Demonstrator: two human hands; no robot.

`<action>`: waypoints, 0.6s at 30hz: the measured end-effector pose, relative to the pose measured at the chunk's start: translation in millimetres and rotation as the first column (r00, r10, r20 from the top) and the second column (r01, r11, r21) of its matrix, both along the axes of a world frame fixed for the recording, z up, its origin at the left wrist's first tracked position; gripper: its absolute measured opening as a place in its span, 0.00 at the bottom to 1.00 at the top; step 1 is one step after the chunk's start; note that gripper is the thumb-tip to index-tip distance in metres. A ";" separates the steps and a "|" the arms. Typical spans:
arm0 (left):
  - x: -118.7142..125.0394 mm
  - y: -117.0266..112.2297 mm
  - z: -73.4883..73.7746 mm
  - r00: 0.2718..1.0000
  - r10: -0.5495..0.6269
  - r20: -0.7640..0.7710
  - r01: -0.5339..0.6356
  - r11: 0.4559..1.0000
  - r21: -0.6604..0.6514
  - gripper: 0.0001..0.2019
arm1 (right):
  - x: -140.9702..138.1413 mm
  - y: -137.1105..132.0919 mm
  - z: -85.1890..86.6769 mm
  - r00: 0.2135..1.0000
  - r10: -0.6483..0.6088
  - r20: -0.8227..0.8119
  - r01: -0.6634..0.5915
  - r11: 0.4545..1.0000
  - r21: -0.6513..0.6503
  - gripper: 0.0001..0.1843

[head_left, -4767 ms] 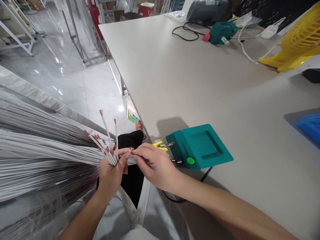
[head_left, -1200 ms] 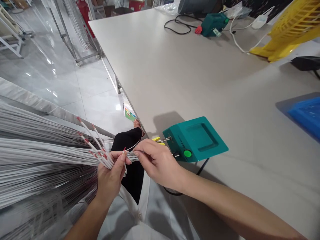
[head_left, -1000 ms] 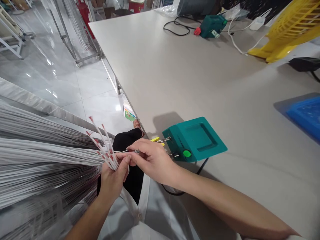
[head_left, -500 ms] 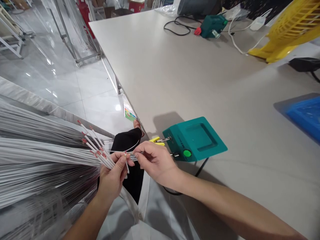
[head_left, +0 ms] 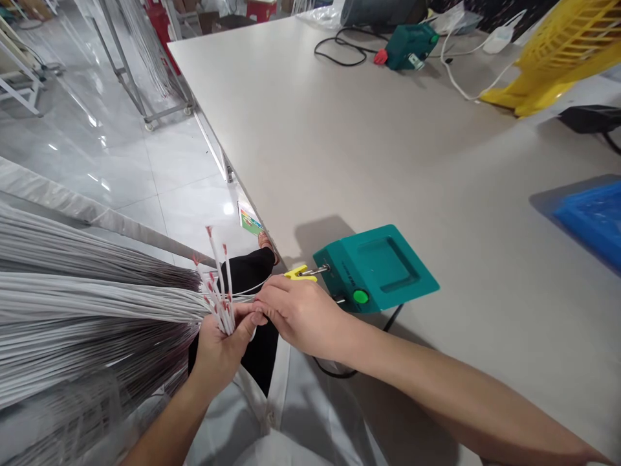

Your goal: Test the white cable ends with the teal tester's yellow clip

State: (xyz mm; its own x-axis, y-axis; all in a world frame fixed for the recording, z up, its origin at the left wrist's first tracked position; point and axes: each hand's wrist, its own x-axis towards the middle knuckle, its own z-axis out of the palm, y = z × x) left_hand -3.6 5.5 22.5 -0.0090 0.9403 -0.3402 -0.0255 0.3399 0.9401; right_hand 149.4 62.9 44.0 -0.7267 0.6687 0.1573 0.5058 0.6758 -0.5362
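Observation:
A thick bundle of thin white wires (head_left: 97,304) comes in from the left, their red-tipped ends fanned upward. My left hand (head_left: 220,346) is closed around the ends of the bundle. My right hand (head_left: 295,314) is closed in a pinch right against my left thumb, on one white wire at the bundle's end. A teal box tool (head_left: 376,266) with a green button, a metal pin and a yellow piece stands on the table just right of my right hand.
The grey table (head_left: 369,149) stretches away to the right. A second teal tool (head_left: 410,45) with black cable lies at the far end. A yellow basket (head_left: 563,65) is at upper right and a blue tray (head_left: 594,223) at the right edge. Shiny floor and metal racks lie to the left.
My right hand has moved left from near the teal tool until it meets my left thumb. The fanned red-tipped wire ends have swung more upright.

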 end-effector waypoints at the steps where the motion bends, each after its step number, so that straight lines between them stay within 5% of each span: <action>1: 1.1 -0.8 -2.7 1.000 0.002 0.016 -0.002 1.000 0.000 0.10 | 0.1 -1.0 1.4 0.999 -0.018 0.045 0.017 1.000 0.018 0.09; 6: 9.3 -6.0 -15.2 0.993 0.064 0.099 -0.066 0.998 0.015 0.08 | 2.9 -4.2 7.3 0.989 -0.066 0.134 0.067 0.998 -0.006 0.09; 12: 16.5 -5.6 -11.7 0.967 0.166 0.194 -0.168 0.986 -0.003 0.06 | 7.3 -5.2 5.3 0.993 -0.084 -0.082 0.076 0.992 -0.098 0.10; 18: 18.9 -1.5 -4.2 0.917 0.280 0.283 -0.268 0.960 -0.080 0.06 | 12.3 -11.1 -7.7 0.998 -0.041 0.043 0.032 0.981 0.192 0.11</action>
State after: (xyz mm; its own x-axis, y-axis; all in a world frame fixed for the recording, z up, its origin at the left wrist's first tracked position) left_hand 15.4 4.1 18.3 -0.1599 0.9010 -0.4033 -0.3912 0.3173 0.8639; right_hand 161.7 51.8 36.3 -0.7122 0.6554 0.2514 0.5532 0.7445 -0.3738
